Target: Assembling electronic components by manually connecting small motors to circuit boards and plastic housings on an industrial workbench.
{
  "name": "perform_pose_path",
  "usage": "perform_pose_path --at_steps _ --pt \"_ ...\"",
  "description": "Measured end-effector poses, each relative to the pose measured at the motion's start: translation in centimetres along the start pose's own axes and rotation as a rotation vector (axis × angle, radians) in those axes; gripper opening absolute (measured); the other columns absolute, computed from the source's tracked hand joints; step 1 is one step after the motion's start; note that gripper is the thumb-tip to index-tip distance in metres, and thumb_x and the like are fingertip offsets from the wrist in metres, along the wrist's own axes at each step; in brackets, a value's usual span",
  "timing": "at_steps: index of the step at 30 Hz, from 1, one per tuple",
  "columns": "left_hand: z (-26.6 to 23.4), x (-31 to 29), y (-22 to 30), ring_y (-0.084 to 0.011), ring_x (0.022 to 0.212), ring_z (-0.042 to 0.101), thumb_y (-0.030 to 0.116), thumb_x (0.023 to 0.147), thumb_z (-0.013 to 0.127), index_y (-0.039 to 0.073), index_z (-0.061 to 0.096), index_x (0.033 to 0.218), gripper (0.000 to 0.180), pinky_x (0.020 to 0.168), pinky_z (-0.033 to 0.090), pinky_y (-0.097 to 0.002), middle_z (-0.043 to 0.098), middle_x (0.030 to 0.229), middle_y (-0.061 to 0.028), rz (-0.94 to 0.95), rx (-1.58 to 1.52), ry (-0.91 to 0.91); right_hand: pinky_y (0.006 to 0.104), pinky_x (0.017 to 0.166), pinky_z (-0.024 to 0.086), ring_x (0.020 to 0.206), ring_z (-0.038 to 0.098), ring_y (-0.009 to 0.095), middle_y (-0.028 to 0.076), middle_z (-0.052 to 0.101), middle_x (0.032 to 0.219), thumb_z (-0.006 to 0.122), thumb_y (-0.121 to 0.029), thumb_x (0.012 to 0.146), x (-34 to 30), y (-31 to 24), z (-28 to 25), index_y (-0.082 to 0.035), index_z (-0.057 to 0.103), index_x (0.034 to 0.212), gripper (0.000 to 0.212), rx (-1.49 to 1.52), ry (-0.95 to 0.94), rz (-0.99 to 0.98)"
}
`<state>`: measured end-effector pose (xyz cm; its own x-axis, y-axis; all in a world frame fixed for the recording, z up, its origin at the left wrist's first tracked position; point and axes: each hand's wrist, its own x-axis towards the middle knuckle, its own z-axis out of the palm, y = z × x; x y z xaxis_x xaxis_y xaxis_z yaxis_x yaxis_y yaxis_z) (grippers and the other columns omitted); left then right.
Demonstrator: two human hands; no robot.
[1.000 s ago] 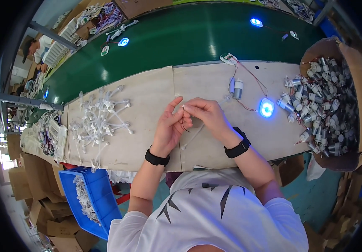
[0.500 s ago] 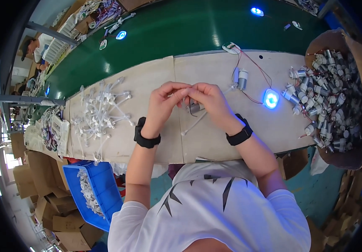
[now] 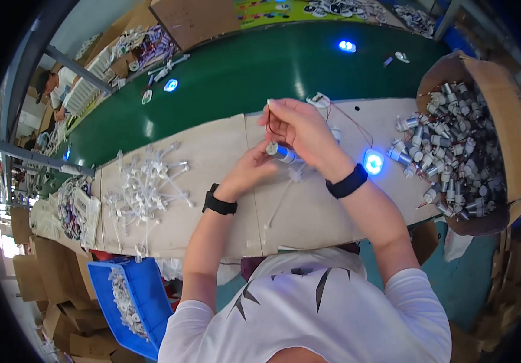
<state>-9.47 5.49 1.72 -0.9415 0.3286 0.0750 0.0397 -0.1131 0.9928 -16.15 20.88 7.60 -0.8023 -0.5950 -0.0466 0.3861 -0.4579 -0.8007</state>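
A small silver motor (image 3: 281,152) with a thin dark-red wire pair (image 3: 269,123) sits between my hands above the worktable. My left hand (image 3: 247,173) has its fingers and thumb about the motor's near side. My right hand (image 3: 304,129) is raised over it, thumb and finger pinching the wire's end at a small white tip; its other fingers curl beside the motor. Below the hands lies a clear plastic rod (image 3: 280,204) with a fitting at its upper end. Right of them, a round module (image 3: 373,161) glows blue, wired to a white housing (image 3: 318,100); another part there is mostly hidden.
Clear plastic rod parts (image 3: 148,187) are heaped at left. A cardboard box (image 3: 517,133) of motors stands at right, spilling onto the table. Beyond runs a green belt (image 3: 236,72) carrying lit modules. A blue bin (image 3: 148,296) is below left. A co-worker (image 3: 61,85) is far left.
My hands have moved apart from their pinch together. The right has lifted the wire end up and away; the left has dropped lower beside the motor. The view has shifted slightly.
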Motion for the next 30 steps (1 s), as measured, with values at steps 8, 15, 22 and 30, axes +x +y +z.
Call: perform_pose_path --at_steps 8,15,22,30 --pt "-2.3 4.2 1.8 -0.0141 0.08 0.061 0.025 0.094 0.048 0.0 0.047 0.123 0.038 0.076 0.05 -0.0274 0.06 0.101 -0.0087 0.025 -0.365 0.079 0.032 0.08 0.054 0.077 0.059 0.014 0.011 0.063 0.089 0.054 -0.018 0.092 5.9 -6.6 -1.5 0.001 0.058 0.091 0.02 -0.021 -0.012 -0.184" --pt "-3.8 4.9 3.5 -0.0141 0.079 0.062 0.023 0.095 0.046 -0.002 0.044 0.125 0.039 0.074 0.05 -0.0257 0.061 0.105 -0.0109 0.0 -0.308 0.099 0.0341 0.081 0.054 0.076 0.058 0.014 0.012 0.062 0.091 0.052 -0.016 0.093 8.1 -7.9 -1.8 0.003 0.057 0.092 0.02 0.004 0.087 -0.194" --pt "-2.5 4.7 3.5 -0.0146 0.079 0.062 0.023 0.095 0.047 -0.001 0.045 0.123 0.037 0.073 0.05 -0.0261 0.061 0.106 -0.0112 0.017 -0.38 0.132 0.0296 0.081 0.054 0.081 0.06 0.014 0.014 0.061 0.097 0.053 -0.008 0.091 7.5 -7.2 -1.6 0.004 0.054 0.101 0.016 -0.042 0.038 -0.289" --pt "-1.7 4.7 3.4 -0.0138 0.077 0.062 0.027 0.096 0.044 -0.001 0.045 0.124 0.039 0.072 0.05 -0.0251 0.061 0.103 -0.0099 0.01 -0.391 0.109 0.0211 0.065 0.051 0.077 0.059 0.008 0.006 0.063 0.092 0.06 -0.012 0.088 7.1 -7.5 -2.4 -0.002 0.058 0.1 0.016 -0.138 0.098 -0.29"
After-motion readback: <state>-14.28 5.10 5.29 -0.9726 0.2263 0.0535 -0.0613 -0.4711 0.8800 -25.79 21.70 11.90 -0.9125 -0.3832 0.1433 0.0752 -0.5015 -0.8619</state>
